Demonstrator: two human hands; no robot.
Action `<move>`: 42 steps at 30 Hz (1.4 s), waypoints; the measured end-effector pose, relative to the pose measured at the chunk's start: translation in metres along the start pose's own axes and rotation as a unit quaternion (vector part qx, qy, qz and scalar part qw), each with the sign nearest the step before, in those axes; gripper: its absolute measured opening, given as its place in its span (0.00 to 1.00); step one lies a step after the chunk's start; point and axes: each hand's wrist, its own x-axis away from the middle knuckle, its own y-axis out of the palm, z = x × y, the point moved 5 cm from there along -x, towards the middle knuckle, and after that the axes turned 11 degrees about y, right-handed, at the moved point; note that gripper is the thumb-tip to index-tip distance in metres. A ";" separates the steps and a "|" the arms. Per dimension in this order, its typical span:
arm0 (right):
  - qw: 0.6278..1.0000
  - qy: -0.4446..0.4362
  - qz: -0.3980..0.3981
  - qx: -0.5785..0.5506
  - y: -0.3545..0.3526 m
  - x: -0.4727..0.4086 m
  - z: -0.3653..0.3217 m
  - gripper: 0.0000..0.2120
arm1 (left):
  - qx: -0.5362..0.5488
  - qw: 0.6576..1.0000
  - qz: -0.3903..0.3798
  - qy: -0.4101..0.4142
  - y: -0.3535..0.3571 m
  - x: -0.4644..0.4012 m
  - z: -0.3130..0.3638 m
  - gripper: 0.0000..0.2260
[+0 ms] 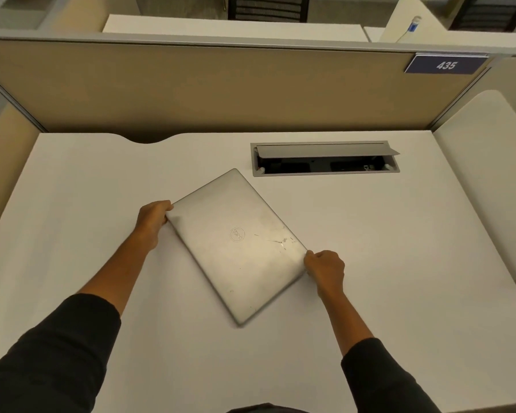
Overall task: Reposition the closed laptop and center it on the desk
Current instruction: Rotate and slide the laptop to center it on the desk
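Observation:
A closed silver laptop lies on the white desk, turned diagonally so one corner points at me and one at the partition. Its lid is scratched near the right corner and bears a round logo. My left hand grips the laptop's left corner, fingers curled over the edge. My right hand grips the right corner the same way. Both forearms come from black sleeves at the bottom of the view.
An open cable box with a raised grey flap is set into the desk behind and right of the laptop. A tan partition closes the back, with a blue sign "435" at its top right. A curved cutout notches the desk's back edge.

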 end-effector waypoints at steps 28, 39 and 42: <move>0.976 0.084 -0.049 -0.192 -0.022 -0.034 -0.032 0.11 | -0.060 0.997 -0.039 0.010 0.000 0.048 -0.038 0.28; 0.980 0.046 -0.073 -0.181 -0.025 -0.043 -0.064 0.13 | 0.013 1.000 -0.015 -0.016 -0.013 0.093 -0.066 0.28; 0.982 0.036 -0.079 -0.170 -0.023 -0.042 -0.066 0.14 | 0.007 1.000 -0.022 -0.007 -0.016 0.099 -0.072 0.28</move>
